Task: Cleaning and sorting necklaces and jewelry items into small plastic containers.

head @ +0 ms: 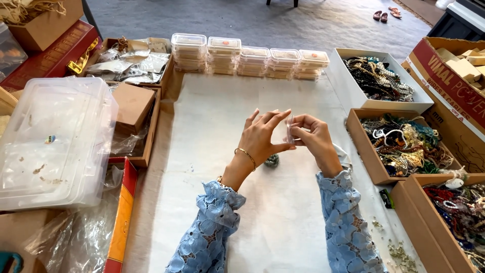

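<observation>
Nearby, open boxes [365, 139] hold tangled bead necklaces [404, 144].

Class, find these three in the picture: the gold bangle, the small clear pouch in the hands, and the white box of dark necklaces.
gold bangle [246, 154], head view, on the band at the wrist.
small clear pouch [290, 130], head view, its middle.
white box [358, 52], head view, its back rim.

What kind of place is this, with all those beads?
Probably a jewellery packing or sorting workspace at home. Open boxes of beaded necklaces sit along one side, a row of small clear plastic cases lines the white work cloth, and both hands hold a small clear packet.
</observation>
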